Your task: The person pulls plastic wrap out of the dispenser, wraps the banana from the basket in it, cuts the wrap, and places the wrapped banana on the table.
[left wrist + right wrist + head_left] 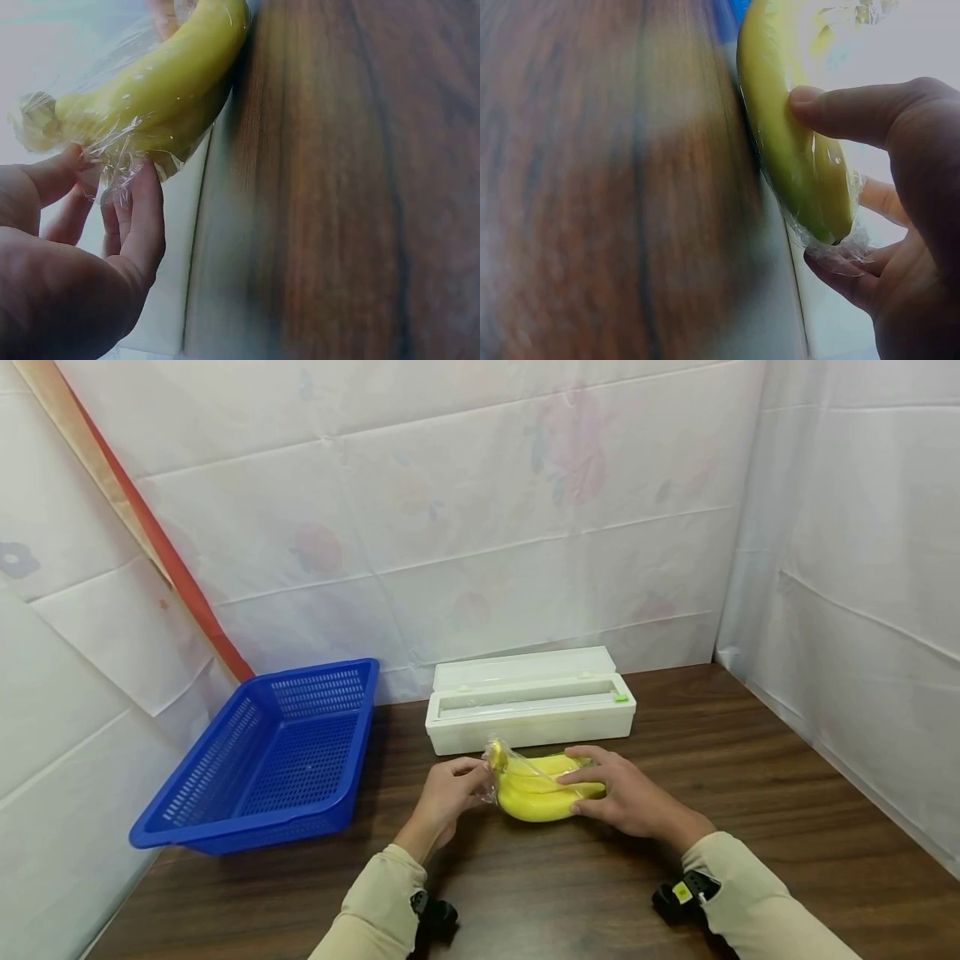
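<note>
A bunch of yellow bananas (534,803) lies on the brown table in clear plastic wrap (124,169), its stem end to the left. My left hand (448,795) is at that end, and its thumb and fingertips pinch a gathered bit of the wrap just below the stem in the left wrist view. Around the right end, my right hand (630,795) grips the wrapped bananas. Its thumb (847,112) presses one banana's side, while the other fingers are by the tips and crumpled film, partly hidden.
Behind the bananas stands a white wrap dispenser box (536,727), lid raised, with a green slider (620,698) at its right end. A blue plastic basket (358,768) sits at the left. Pale printed cloth (480,527) hangs along the back and sides of the table (555,893).
</note>
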`<state>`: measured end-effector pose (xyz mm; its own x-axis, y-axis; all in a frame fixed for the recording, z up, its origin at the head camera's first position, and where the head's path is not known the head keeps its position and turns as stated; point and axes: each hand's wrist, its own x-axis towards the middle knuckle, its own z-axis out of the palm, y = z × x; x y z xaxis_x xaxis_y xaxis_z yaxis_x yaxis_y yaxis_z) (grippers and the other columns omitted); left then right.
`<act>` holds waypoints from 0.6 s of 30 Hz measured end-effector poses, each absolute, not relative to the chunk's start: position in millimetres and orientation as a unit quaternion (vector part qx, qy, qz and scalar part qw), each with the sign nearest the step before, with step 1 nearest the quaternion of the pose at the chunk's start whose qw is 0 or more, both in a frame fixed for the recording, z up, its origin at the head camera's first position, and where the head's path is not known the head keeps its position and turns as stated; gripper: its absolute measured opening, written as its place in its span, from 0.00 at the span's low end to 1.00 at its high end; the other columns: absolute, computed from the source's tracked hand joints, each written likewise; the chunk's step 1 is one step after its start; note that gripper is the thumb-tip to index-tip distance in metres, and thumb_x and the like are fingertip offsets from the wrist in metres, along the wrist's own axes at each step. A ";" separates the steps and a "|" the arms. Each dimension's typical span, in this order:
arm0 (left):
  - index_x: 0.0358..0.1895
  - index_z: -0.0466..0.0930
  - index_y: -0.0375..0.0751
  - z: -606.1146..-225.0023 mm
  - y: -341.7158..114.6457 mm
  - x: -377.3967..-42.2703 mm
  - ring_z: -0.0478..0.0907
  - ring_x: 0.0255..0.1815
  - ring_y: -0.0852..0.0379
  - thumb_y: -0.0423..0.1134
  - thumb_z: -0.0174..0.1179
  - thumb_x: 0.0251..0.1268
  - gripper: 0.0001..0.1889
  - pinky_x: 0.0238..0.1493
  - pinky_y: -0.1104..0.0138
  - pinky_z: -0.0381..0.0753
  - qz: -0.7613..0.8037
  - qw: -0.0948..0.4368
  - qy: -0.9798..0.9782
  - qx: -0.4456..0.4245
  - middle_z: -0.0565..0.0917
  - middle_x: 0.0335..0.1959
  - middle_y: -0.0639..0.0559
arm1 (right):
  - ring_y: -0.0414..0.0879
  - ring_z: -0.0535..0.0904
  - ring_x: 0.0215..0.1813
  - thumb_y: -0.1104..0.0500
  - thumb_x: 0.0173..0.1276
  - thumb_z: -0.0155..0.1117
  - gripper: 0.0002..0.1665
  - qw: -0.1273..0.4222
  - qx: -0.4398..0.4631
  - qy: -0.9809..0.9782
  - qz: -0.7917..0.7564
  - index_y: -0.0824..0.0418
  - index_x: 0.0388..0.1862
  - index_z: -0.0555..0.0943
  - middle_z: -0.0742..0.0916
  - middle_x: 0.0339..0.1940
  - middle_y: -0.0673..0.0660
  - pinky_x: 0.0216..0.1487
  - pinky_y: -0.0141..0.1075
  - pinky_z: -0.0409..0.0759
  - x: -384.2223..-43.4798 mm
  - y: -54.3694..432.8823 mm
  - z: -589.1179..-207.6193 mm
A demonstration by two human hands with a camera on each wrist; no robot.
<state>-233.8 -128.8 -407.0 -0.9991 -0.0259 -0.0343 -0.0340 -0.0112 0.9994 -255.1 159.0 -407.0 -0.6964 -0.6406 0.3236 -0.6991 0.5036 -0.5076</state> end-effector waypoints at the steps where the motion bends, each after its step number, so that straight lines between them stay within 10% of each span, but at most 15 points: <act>1: 0.47 0.84 0.26 -407.1 -129.9 -232.9 0.81 0.35 0.56 0.34 0.61 0.70 0.12 0.41 0.60 0.85 0.707 0.001 0.707 -0.014 0.83 0.40 0.43 | 0.60 0.67 0.71 0.54 0.66 0.73 0.20 0.047 0.387 -0.865 0.315 0.50 0.58 0.86 0.72 0.72 0.59 0.64 0.61 0.69 -255.1 158.7 -407.0; 11: 0.61 0.79 0.28 -409.5 -140.9 -223.9 0.82 0.46 0.51 0.27 0.61 0.64 0.21 0.49 0.54 0.84 0.669 0.020 0.737 0.099 0.83 0.50 0.37 | 0.60 0.68 0.70 0.55 0.66 0.73 0.20 0.048 0.389 -0.864 0.315 0.51 0.57 0.86 0.72 0.72 0.61 0.64 0.60 0.70 -256.0 158.5 -405.5; 18: 0.53 0.84 0.30 -409.1 -137.4 -227.9 0.84 0.42 0.51 0.28 0.62 0.67 0.13 0.46 0.54 0.85 0.658 0.006 0.750 0.068 0.86 0.47 0.41 | 0.61 0.67 0.71 0.53 0.66 0.73 0.20 0.045 0.389 -0.866 0.311 0.49 0.57 0.86 0.72 0.72 0.59 0.64 0.62 0.68 -256.2 160.4 -407.3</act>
